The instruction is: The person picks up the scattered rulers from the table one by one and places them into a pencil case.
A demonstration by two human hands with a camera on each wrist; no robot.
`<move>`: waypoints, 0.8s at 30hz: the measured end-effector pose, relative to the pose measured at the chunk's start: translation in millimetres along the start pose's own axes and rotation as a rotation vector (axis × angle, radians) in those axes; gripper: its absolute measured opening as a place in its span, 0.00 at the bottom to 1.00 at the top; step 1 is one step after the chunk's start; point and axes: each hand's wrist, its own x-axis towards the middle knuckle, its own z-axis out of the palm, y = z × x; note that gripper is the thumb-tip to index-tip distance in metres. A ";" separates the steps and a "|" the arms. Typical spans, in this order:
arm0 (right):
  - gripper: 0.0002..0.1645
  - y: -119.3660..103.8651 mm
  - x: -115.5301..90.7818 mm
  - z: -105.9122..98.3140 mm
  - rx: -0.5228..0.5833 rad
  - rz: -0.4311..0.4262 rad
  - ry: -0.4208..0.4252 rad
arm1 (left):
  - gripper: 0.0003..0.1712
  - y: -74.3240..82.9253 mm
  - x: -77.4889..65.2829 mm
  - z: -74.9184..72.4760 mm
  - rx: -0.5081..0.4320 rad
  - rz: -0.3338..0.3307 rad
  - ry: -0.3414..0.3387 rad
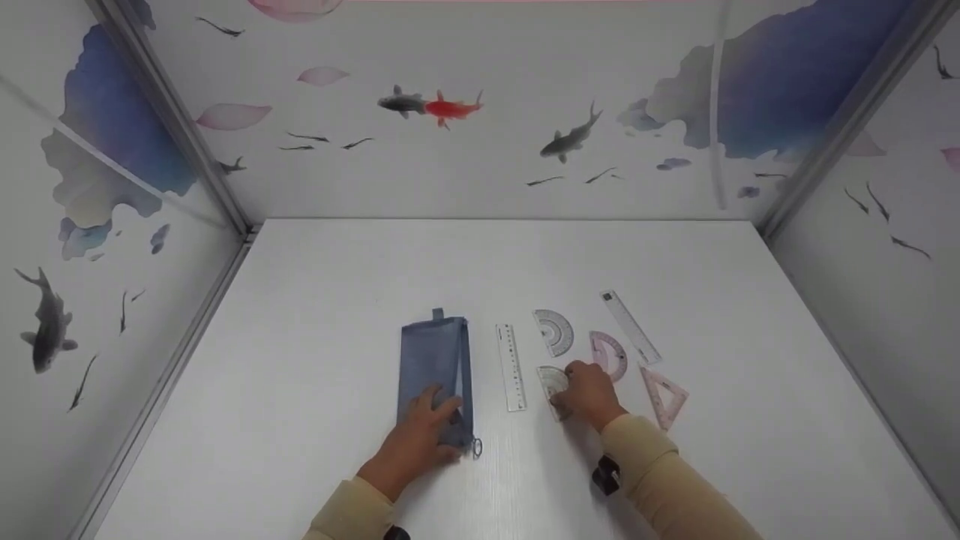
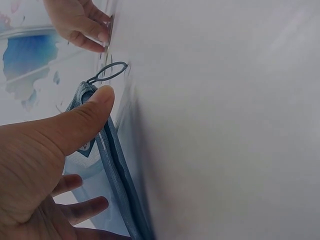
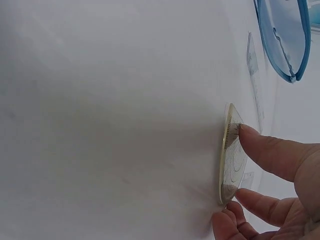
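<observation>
My left hand (image 1: pixel 418 439) lies over the lower part of a blue zippered mesh pouch (image 1: pixel 431 349). Its fingers are spread, and in the left wrist view the thumb (image 2: pixel 82 122) rests by the corner with the zipper's pull ring (image 2: pixel 111 71). The pouch's mouth gapes along its right side, as the right wrist view shows. With thumb and fingertips, my right hand (image 1: pixel 592 394) pinches a clear protractor (image 3: pixel 234 160), whose edge is close over the table. Just beyond this hand lies a pink protractor (image 1: pixel 619 356).
Between the pouch and my right hand lies a clear ruler (image 1: pixel 511 367). Another clear protractor (image 1: pixel 555 332) is farther back. To the right are a second ruler (image 1: pixel 631 328) and a pink set square (image 1: pixel 677 397). Printed walls (image 1: pixel 480 172) enclose the white table (image 1: pixel 300 315).
</observation>
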 end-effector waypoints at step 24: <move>0.35 0.4 4.7 2.4 0.141 0.049 -0.025 | 0.42 -0.2 0.3 -2.3 -0.025 -0.013 -0.026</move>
